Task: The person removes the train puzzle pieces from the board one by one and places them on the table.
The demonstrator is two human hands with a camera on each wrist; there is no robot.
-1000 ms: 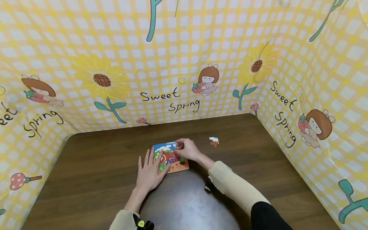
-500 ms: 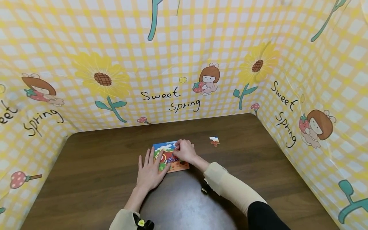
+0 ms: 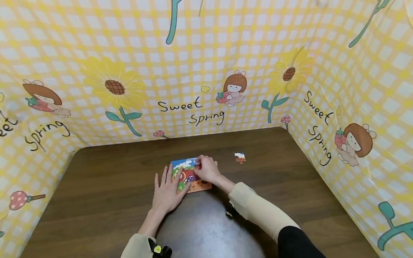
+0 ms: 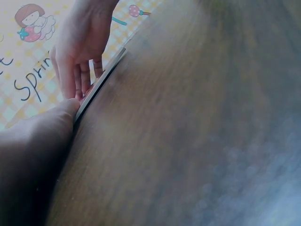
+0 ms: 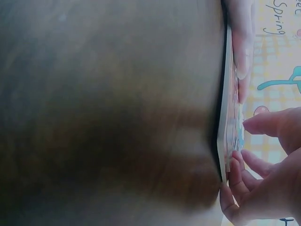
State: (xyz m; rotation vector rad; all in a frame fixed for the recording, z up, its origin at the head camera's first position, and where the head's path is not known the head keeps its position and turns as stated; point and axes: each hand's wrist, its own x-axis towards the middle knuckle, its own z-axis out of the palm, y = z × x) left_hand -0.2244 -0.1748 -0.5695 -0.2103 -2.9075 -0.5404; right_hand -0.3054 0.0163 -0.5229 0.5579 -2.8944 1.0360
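Note:
A colourful jigsaw puzzle (image 3: 200,186) in a thin square board lies on the table, with blue sky, clouds and orange ground in its picture. My left hand (image 3: 166,195) rests on its left part, fingers spread and straight, thumb along the near edge. Over the upper right part, my right hand (image 3: 209,170) has its thumb and fingers bent down onto a small puzzle piece (image 3: 197,166), mostly hidden by the fingers. In the right wrist view, some fingers (image 5: 229,202) of this hand reach round the edge of the board (image 5: 223,141).
One loose puzzle piece (image 3: 240,157) lies to the right of the board on the dark wooden table (image 3: 106,186). A yellow checked cloth (image 3: 180,71) with printed flowers and figures walls in the back and both sides.
My right hand has shifted slightly left and turned over the upper right part of the puzzle, covering more of it. The left hand and the loose piece stay in place.

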